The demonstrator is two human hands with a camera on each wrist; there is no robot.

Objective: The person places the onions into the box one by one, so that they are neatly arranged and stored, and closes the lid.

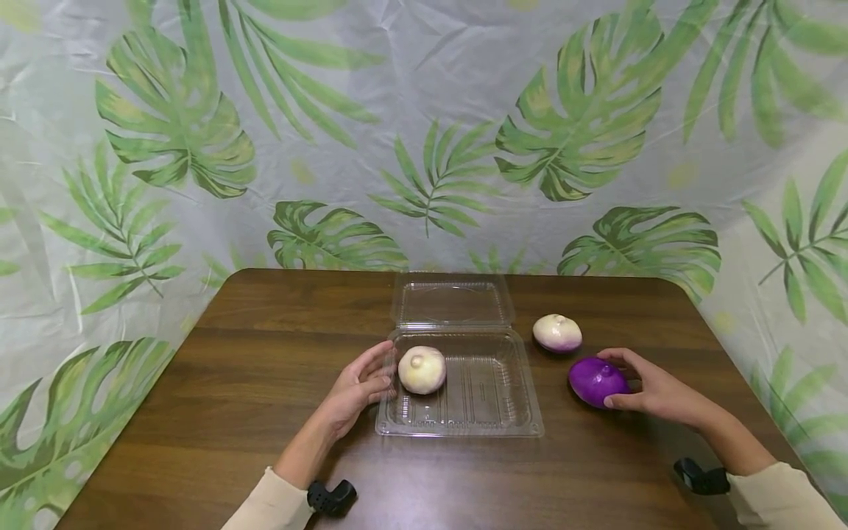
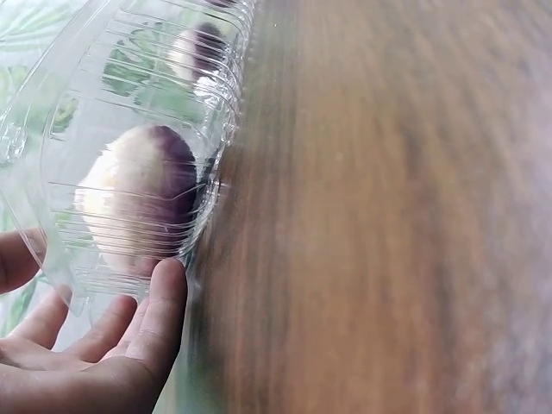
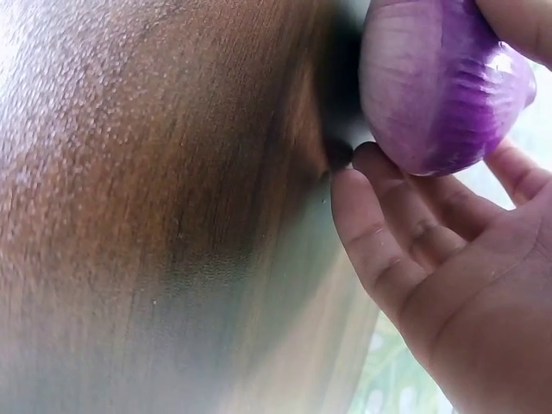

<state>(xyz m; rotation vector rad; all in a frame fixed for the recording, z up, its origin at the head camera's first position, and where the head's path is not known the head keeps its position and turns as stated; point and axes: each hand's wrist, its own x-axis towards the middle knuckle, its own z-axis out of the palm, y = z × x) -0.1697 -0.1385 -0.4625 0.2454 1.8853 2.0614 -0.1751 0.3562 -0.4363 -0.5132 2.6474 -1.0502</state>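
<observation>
Purple onion [image 1: 598, 381] was gripped by right hand [image 1: 652, 386]; left hand [image 1: 351, 394], loosely extended, touched clear container [image 1: 528, 390] with pale onion [image 1: 422, 370] inside.

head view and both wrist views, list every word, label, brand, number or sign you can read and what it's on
None: no readable text in any view.
Clear plastic hinged container: tiny marks along its front rim, too small to tell if lettering.
Black wrist devices: any marking too small to read.
Glossy purple onion-shaped vegetable: no label visible.
</observation>
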